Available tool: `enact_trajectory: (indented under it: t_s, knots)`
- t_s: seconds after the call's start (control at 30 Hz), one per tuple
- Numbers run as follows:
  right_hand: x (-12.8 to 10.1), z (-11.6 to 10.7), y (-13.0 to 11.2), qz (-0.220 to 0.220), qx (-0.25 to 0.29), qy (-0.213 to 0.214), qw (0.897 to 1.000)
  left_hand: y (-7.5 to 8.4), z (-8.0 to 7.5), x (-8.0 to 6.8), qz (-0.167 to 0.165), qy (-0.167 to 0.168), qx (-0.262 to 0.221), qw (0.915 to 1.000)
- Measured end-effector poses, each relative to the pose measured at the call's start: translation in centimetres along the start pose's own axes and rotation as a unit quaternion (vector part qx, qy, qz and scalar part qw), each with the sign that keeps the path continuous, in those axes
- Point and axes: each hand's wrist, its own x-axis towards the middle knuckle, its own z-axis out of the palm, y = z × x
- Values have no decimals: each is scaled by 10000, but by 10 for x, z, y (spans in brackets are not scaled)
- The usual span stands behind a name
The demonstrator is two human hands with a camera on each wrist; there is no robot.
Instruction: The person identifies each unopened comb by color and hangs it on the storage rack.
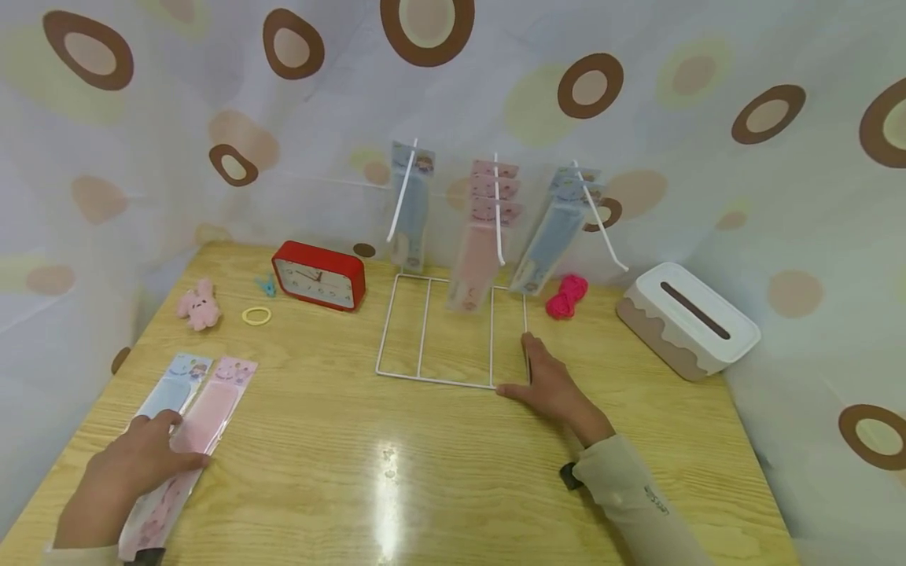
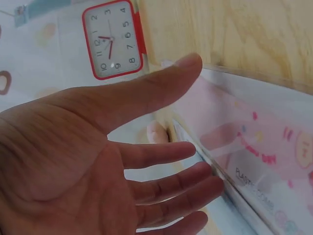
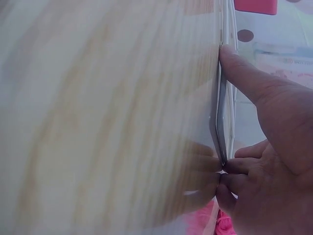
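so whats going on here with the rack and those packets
A person's right hand presses on the base corner of a white wire rack, whose hooks carry hanging blue and pink packets. The left hand rests with straight fingers on a pink packet lying beside a blue packet on the wooden table. A red clock stands behind.

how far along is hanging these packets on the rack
Done: packets already hang on all three hooks of the wire rack. In hand: the right hand steadies the rack's base, and the left hand rests on the pink packet. Left: that one and the blue packet beside it.
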Motion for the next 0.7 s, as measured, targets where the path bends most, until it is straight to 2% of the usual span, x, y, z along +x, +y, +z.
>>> enact_trajectory:
  t_s: [0.27,0.4,0.57,0.7]
  knots:
    - [0,1,1,14,41,-11,10000,0,5,2,-113,90,-80,9999]
    - [1,2,3,28,14,-17,10000,3,8,3,29,153,-164,9997]
    - [1,2,4,16,3,3,10000,9,13,5,310,174,-544,9979]
    - [1,1,2,12,29,-4,10000,12,16,7,214,11,-888,9958]
